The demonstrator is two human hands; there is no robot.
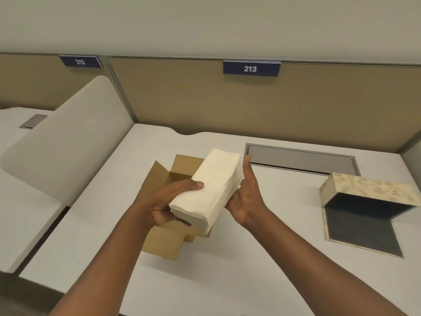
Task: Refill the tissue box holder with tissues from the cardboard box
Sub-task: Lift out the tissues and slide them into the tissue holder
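Observation:
A thick white stack of tissues is held in the air above the open brown cardboard box. My left hand grips the stack's near left end, thumb on top. My right hand clasps its right side, thumb pointing up along the edge. The tissue box holder, cream with a floral print, lies open on the desk to the right, its dark inside and flat dark base flap showing. The stack hides most of the cardboard box's inside.
The white desk has a grey recessed cable hatch behind the hands. A tan partition with a "213" plate runs along the back. A rounded cream divider stands at the left, beside the neighbouring desk.

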